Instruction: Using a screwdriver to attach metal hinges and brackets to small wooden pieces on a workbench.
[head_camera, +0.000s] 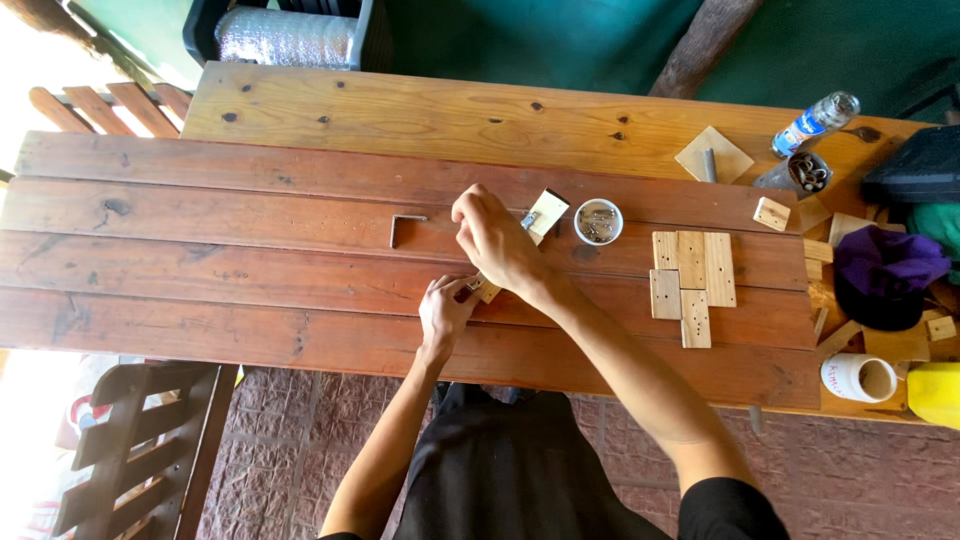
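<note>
Assembly is mid-step, I judge: left hand (445, 312) pinches a small wooden block (487, 290) on the worktop (250, 260); right hand (497, 238), fingers curled, apparently grips a metal fitting (528, 220). Next needs careful alignment.

Reddish-brown planks formed the bench (250, 260), pale wooden blocks (692, 285) lay near its right edge beside a purple cap (885, 270).

I see a reddish plank table (250, 250) spanning the frame. On it: an L-shaped metal key (403, 226) at centre, a white bowl of screws (598, 221), pale wooden blocks (692, 284) right of centre, a mug (859, 378) lower right.
</note>
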